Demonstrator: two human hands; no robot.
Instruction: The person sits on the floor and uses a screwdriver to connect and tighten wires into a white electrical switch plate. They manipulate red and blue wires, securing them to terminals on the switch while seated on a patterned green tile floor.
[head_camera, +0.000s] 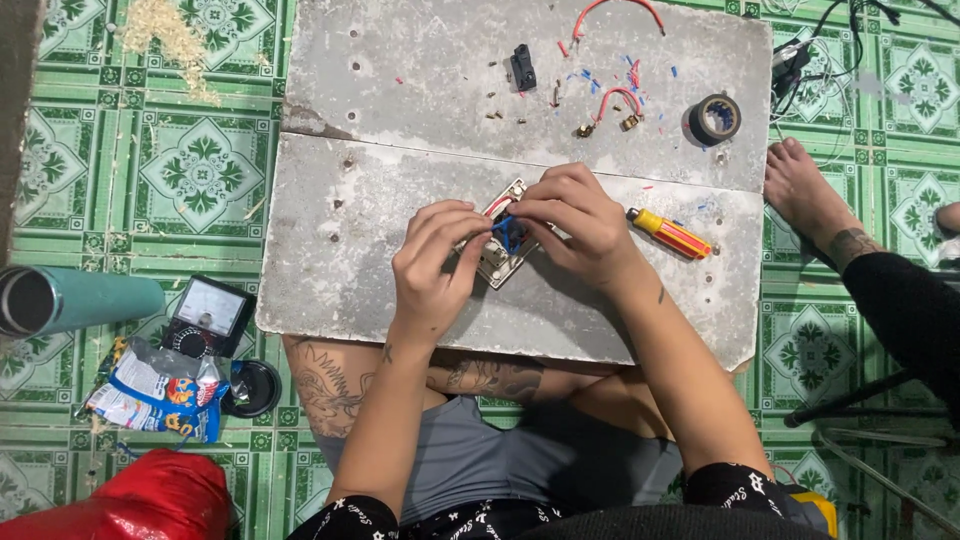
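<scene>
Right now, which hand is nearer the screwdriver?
Right. The right hand sits just left of the screwdriver in the picture, on the switch plate. The left hand is farther off, beyond the plate.

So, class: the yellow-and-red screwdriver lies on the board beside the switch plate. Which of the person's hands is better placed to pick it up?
Right. The right hand works on the switch plate with the screwdriver lying just beyond its knuckles. The left hand sits on the far side and would have to cross over.

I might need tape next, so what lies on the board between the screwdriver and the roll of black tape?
In the head view, the board between the screwdriver and the tape roll is nearly bare: only tiny red and blue wire scraps.
</scene>
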